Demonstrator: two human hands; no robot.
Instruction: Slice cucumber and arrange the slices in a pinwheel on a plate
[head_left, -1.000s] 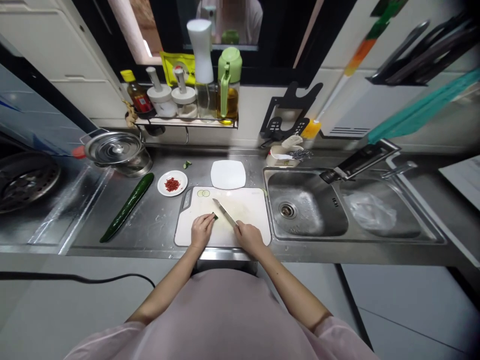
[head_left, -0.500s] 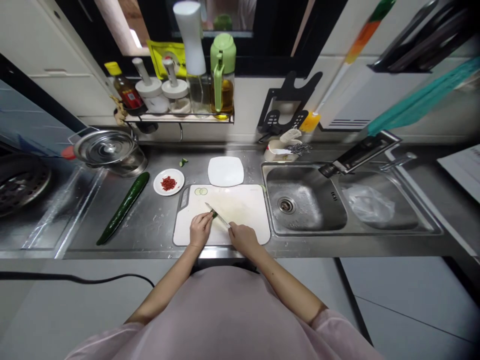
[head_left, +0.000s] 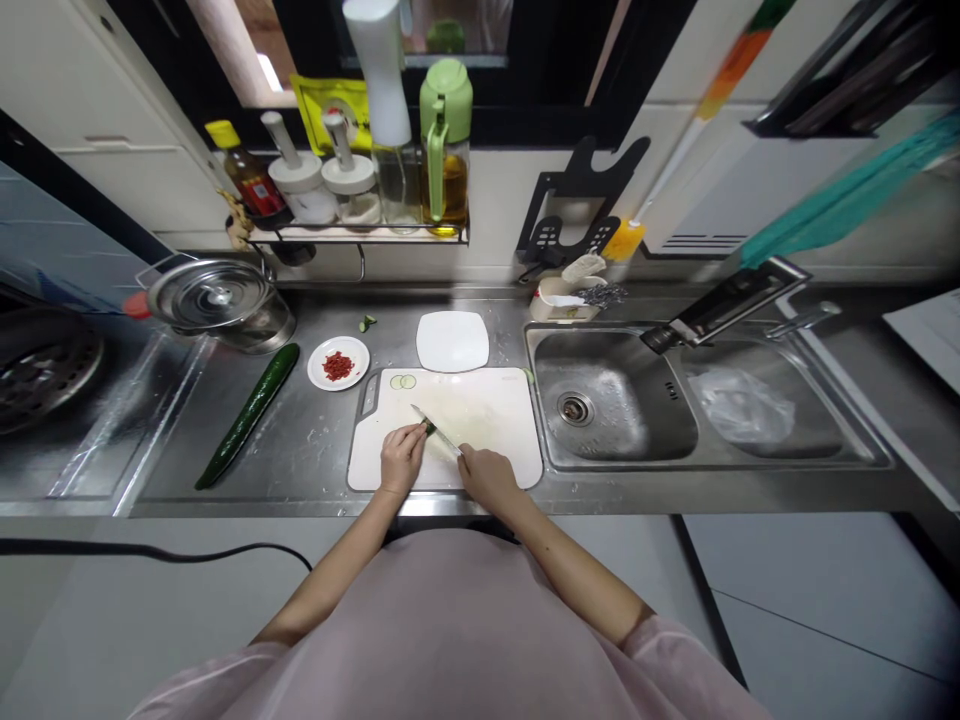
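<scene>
On the white cutting board, my left hand is closed on a short dark-green cucumber piece, mostly covered by the fingers. My right hand grips a kitchen knife by its handle, which the hand hides. The blade slants up and left across the board, against the cucumber piece, its tip beyond it. Two thin cucumber slices lie overlapping at the board's upper left. A white square plate stands just behind the board.
A whole cucumber lies on the steel counter at left, near a small plate of chopped red pieces and a lidded pot. Green scraps lie behind. Right of the board is a double sink. Above hangs a condiment shelf.
The view has shifted very slightly. Both hands, the knife and the cucumber piece look to be in the same place on the board.
</scene>
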